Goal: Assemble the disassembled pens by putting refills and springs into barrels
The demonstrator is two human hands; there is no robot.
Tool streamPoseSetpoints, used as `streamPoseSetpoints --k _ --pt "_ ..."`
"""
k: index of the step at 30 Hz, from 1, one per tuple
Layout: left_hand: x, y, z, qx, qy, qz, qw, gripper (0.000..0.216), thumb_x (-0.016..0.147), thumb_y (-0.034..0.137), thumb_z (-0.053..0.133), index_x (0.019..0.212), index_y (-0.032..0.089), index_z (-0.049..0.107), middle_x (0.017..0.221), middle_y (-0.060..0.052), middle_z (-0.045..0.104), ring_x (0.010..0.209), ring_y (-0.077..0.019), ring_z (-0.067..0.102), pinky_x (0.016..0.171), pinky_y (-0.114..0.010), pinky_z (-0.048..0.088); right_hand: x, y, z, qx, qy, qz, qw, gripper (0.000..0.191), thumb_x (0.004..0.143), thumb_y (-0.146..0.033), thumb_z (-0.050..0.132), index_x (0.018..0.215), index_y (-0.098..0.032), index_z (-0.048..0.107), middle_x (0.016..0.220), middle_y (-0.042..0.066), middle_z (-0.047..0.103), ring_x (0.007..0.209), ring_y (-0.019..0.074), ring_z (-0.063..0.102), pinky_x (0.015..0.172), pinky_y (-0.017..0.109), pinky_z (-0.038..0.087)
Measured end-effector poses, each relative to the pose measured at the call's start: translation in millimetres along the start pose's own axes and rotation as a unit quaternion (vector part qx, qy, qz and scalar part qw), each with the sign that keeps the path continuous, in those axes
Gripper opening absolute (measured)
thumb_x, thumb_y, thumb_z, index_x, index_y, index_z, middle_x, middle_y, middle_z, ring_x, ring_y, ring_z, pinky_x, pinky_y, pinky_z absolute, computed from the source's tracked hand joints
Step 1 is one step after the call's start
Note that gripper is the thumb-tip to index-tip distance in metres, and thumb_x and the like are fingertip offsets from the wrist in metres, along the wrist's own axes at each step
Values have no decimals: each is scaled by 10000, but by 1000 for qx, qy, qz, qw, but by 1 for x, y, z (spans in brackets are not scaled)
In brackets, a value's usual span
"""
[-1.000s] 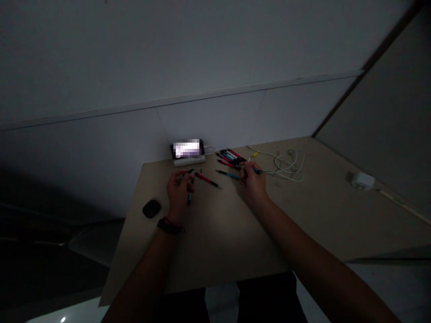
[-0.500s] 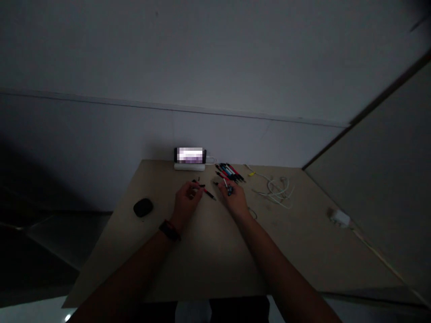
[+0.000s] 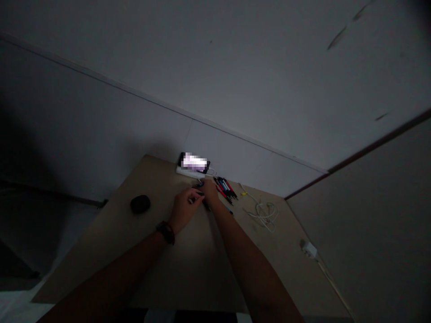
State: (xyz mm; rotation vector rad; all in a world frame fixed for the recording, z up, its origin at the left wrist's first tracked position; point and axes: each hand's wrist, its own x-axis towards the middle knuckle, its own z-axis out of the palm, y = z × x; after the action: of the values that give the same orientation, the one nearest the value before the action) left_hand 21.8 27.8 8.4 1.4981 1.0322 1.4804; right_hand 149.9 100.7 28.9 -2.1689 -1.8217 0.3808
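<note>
My left hand (image 3: pixel 184 207), a dark band at its wrist, has thumb and fingers pinched on a small dark piece (image 3: pixel 200 194) that looks like a pen part. Close by on its right, my right hand (image 3: pixel 210 192) is closed, reaching across toward the phone. A dark bluish piece with a pale end (image 3: pixel 200 183) shows at its fingertips; dim light hides its exact kind. A dark pen (image 3: pixel 206 205) lies on the table beneath the hands, mostly covered by them. Beside my right wrist several red, blue, white and black pens (image 3: pixel 226 188) lie in a bunch.
A lit phone (image 3: pixel 194 162) leans on a white block (image 3: pixel 188 172) by the wall. At left lies a black rounded case (image 3: pixel 140 204). Tangled white cable (image 3: pixel 265 215) lies right of the pens, with a white plug (image 3: pixel 309 249) near the right wall.
My right hand has moved left with its piece, from beside the pens to right next to my left hand. My left hand keeps its pinch. The camera view has tilted.
</note>
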Motion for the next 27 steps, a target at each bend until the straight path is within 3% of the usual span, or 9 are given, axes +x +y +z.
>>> streamPoseSetpoints --k 6,15,18,21,22,24,25,27 --pt "-1 -7 4 -16 6 -30 999 188 842 299 711 730 162 648 951 -71 764 715 -134 651 602 -232 459 8 3 1 -12 -7 2 1000 225 766 -353 784 927 -196 795 975 127 798 972 279 741 732 274 506" --pt "4 -13 6 -40 12 -65 997 215 807 305 731 704 172 597 818 -27 708 691 -132 635 578 -217 423 -4 12 -5 55 7 -4 998 59 702 -122 694 731 -170 714 820 104 768 860 245 716 723 278 490" --pt "7 -13 4 -63 24 -78 995 223 800 292 722 690 172 570 769 -8 667 666 -125 621 589 -218 424 -18 19 -13 111 35 0 993 70 710 -182 717 704 -182 647 724 79 714 776 223 679 658 268 472" --pt "8 -12 4 -81 19 -75 994 228 796 304 719 685 172 569 750 -3 657 685 -131 627 620 -225 441 -37 26 -20 187 59 1 981 236 849 -440 645 800 -214 596 593 -16 578 586 161 567 543 246 432" --pt "9 -11 4 -86 12 -75 993 231 794 315 722 685 172 576 744 -5 661 697 -136 632 627 -227 445 -44 26 -21 233 64 0 970 315 893 -538 570 818 -232 560 542 -58 482 505 137 479 485 233 392" --pt "9 -11 4 -93 -6 -75 993 245 786 346 738 682 168 604 732 -12 676 708 -147 643 625 -229 450 -57 25 -20 489 50 -8 871 416 834 -629 639 770 -253 473 523 -105 322 441 107 315 407 216 295" --pt "9 -12 4 -97 -15 -75 992 248 783 360 746 683 166 627 731 -17 688 710 -153 650 623 -232 455 -62 24 -17 569 30 -13 821 472 790 -634 701 729 -257 423 529 -113 272 438 98 260 387 210 255" --pt "8 -12 4 -103 -30 -72 992 231 785 375 755 707 168 693 751 -32 723 728 -169 671 642 -250 484 -70 20 -11 656 9 -14 755 542 789 -599 743 670 -254 342 531 -112 225 443 93 197 370 205 216"
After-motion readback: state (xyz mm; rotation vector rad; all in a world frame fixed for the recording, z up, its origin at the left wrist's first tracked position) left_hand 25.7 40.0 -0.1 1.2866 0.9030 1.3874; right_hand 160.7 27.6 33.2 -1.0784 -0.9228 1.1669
